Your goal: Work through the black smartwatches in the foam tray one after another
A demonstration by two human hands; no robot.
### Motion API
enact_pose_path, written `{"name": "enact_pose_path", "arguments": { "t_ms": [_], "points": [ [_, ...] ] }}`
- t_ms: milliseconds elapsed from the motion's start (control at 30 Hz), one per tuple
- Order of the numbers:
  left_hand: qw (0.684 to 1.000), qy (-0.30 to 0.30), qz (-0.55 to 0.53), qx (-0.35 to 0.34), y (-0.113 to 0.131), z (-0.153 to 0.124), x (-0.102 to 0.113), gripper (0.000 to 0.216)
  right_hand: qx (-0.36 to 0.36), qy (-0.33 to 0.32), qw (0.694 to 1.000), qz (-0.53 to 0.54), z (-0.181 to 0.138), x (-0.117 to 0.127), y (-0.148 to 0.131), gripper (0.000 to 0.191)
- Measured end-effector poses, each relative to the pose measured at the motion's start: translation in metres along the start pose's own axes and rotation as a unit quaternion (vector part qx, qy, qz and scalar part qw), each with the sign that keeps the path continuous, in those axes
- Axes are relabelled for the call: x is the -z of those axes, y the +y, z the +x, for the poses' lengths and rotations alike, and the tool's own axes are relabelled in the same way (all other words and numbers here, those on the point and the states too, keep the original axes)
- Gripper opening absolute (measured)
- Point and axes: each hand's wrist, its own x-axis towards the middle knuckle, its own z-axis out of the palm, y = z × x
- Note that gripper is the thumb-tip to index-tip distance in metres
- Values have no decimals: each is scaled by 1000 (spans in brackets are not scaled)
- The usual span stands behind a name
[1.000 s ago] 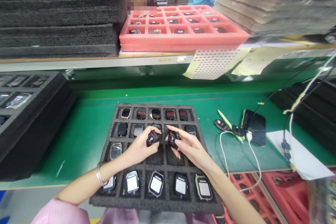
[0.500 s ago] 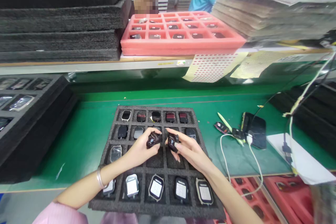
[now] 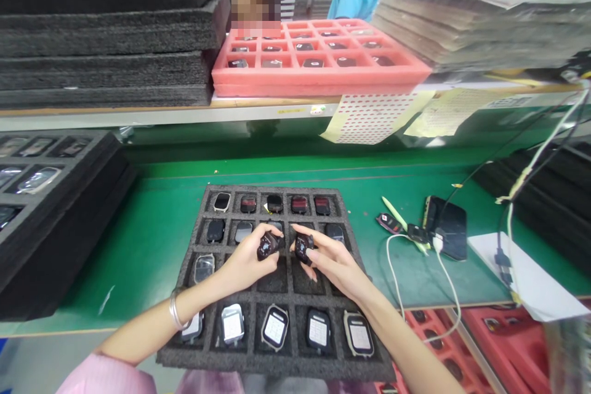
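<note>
Fingertips (image 3: 276, 233) of the left hand (image 3: 240, 265) are closed narrowly on a small dark left watch body (image 3: 266, 246). The right hand (image 3: 337, 265) pinches the right watch body (image 3: 303, 247) the same way. The two pieces sit just beside each other, above empty pockets in the middle of the black foam tray (image 3: 194, 354). Filled pockets lie beyond the knuckles and near the wrists.

My worry is that both grips look like thumb and forefinger only. A slip could drop a piece onto a neighbouring screen, or the two could knock together.

From my seat I cannot read either piece's face. The palms hide the pockets beneath them, and the right forearm covers the tray's near-right corner.
</note>
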Motion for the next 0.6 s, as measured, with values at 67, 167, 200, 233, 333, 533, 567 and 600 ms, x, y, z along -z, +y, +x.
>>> {"name": "enact_pose_path", "arguments": {
  "t_ms": [67, 167, 200, 233, 333, 533, 567, 600],
  "points": [
    [1000, 6, 0, -3, -1, 0, 0, 30, 2, -2, 1000, -3, 0, 0, -1, 50],
    [1000, 22, -10, -15, -2, 1, 0, 32, 4, -5, 1000, -5, 1, 0, -1, 50],
    [1000, 22, -9, -16, -2, 1, 1, 31, 5, -4, 1000, -4, 1, -1, -1, 50],
    [1000, 18, -6, -15, -2, 1, 1, 31, 6, -3, 1000, -2, 1, -1, -1, 50],
    [1000, 5, 2, -10, -2, 0, 1, 29, 10, -2, 1000, 4, 0, -1, -1, 48],
    [1000, 12, -17, -12, -3, 0, 1, 35, 2, -7, 1000, 8, 0, 0, -2, 47],
    [1000, 12, -16, -12, -3, 0, 1, 34, -2, -5, 1000, 9, 0, -1, -2, 47],
    [1000, 11, -12, -11, -3, 0, 1, 33, -6, -3, 1000, 9, 0, -1, -2, 47]
  ]
}}
